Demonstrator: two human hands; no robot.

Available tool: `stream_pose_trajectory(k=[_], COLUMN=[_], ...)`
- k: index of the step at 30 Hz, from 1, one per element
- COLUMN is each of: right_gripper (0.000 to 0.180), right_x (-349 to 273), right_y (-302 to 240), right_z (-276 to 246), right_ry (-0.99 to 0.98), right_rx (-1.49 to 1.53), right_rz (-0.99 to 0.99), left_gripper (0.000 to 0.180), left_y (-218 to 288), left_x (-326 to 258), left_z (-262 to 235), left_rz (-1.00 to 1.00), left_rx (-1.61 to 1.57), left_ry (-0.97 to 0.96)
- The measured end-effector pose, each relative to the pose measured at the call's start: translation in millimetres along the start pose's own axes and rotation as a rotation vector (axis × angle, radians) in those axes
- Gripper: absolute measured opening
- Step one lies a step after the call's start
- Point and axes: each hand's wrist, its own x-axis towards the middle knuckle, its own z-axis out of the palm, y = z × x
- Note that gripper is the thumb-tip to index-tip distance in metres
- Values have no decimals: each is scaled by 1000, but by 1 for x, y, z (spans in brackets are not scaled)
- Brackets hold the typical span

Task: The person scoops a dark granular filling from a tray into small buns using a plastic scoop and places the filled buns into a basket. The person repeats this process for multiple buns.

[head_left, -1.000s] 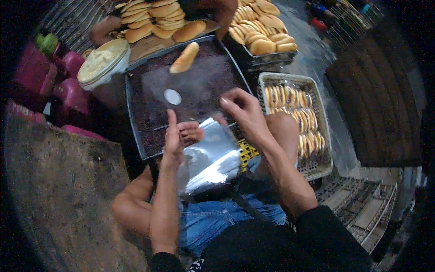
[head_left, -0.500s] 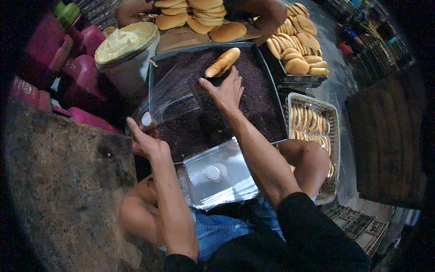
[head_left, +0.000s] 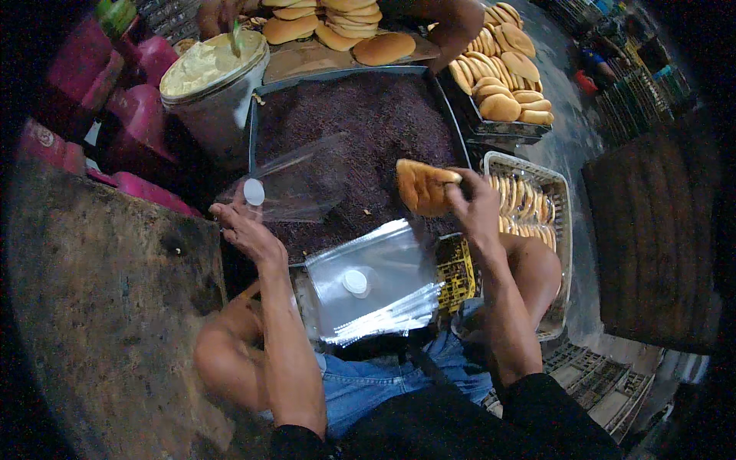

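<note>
My right hand point(head_left: 477, 211) is closed on the edge of a browned bread bun point(head_left: 424, 188), lifted over the right part of a large metal tray point(head_left: 452, 107). Dark purple-brown crumbly filling point(head_left: 345, 103) covers the tray's bottom. At the tray's near left corner, my left hand point(head_left: 249, 234) grips a clear plastic bag point(head_left: 303, 184) by one end, by its round white label. The bag's other end spreads over the filling. A stack of clear bags point(head_left: 391, 261), with a round white label on top, rests above my lap between my forearms.
Beyond the tray, buns point(head_left: 383, 47) are piled on a board before another person, whose hand holds a spatula point(head_left: 235, 42) in a bucket of pale cream point(head_left: 175, 98). More buns fill a dark crate point(head_left: 506, 132); packed buns stand in a pale basket point(head_left: 569, 230). A wooden board point(head_left: 107, 307) lies left.
My right hand has brought the bun from the tray's far side toward me and to the right. The bag in my left hand has shifted slightly. A spatula now shows in the cream.
</note>
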Motion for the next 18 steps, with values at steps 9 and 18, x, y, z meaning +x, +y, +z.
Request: stream_pose_trajectory(k=[9, 18], right_gripper=[40, 45], right_x=[-5, -12], right_y=[7, -48], right_z=[-70, -81], right_ry=[-128, -127], right_rx=[241, 933], right_rz=[225, 400], left_gripper=[73, 84], left_y=[4, 31], left_x=[-23, -94], left_z=[-6, 29], left_rz=[-37, -61], left_rx=[103, 91], left_ry=[-235, -650])
